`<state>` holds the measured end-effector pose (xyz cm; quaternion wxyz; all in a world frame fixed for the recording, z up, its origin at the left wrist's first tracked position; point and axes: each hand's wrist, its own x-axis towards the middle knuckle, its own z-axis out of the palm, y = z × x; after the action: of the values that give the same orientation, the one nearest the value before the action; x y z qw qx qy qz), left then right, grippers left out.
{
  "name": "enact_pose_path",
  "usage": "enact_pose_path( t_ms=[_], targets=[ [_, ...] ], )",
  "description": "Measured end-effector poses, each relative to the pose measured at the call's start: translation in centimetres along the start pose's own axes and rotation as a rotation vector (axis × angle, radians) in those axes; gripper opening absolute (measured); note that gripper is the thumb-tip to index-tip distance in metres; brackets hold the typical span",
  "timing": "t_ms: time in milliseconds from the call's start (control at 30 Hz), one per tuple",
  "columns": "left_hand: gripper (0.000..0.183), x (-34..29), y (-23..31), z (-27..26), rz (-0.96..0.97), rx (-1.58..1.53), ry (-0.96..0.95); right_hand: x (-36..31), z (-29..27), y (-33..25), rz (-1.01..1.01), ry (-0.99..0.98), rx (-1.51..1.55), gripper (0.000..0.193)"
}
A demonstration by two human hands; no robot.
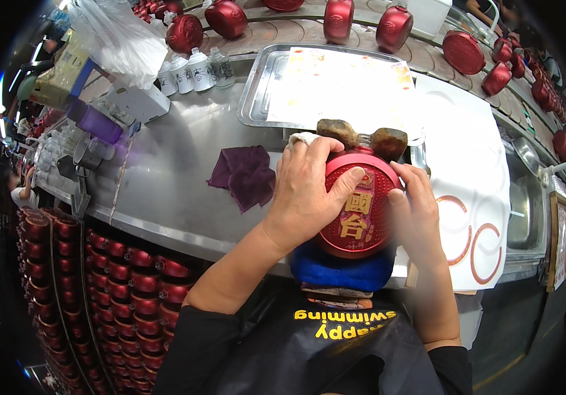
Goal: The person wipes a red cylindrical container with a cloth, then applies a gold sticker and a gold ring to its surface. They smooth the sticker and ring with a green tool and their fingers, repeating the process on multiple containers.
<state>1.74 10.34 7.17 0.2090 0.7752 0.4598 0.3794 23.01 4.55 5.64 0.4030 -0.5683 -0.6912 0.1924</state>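
Observation:
A round, flat red bottle [378, 220] lies face up in front of me, raised gold characters and a dotted texture on its face. Its neck points away, between two worn brown blocks [388, 142]. My left hand [303, 191] grips the bottle's left rim, thumb across the face; a bit of white cloth [304, 138] shows by its fingertips. Curled over the right rim is my right hand [418, 214], its thumb at the edge. Beneath the bottle's near side sits a folded blue cloth [335, 268]. A crumpled purple cloth [243, 176] rests to the left.
Behind the blocks is a metal tray [257, 99] with printed sheets. White paper [461, 151] with curved orange-red strips [487, 253] covers the right side. More red bottles [339, 20] stand on a conveyor [270, 29]. Several small squeeze bottles [199, 69] stand far left.

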Motion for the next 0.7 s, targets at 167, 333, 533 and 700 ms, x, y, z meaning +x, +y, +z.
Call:
enact_pose_path(
  t_ms=[167, 333, 533, 700],
  targets=[
    [0.062, -1.6, -0.7, -1.1, -0.052, -0.183, -0.056, -1.2, -0.8, -0.4, 0.005, -0.015, 0.048, 0.057],
    [0.084, -4.6, -1.1, -1.0, 0.011, -0.173, -0.061, -2.8, -0.9, -1.3, 0.037, -0.096, -0.020, 0.083],
    [0.098, -5.4, -1.0, -0.5, -0.010, -0.101, -0.075, -2.8, -0.4, -2.0, 0.036, -0.081, -0.128, 0.094],
    [0.096, -5.2, -0.9, -0.2, 0.006, -0.111, -0.049, -2.6, -0.7, -1.9, 0.039, -0.097, -0.084, 0.090]
  ],
)
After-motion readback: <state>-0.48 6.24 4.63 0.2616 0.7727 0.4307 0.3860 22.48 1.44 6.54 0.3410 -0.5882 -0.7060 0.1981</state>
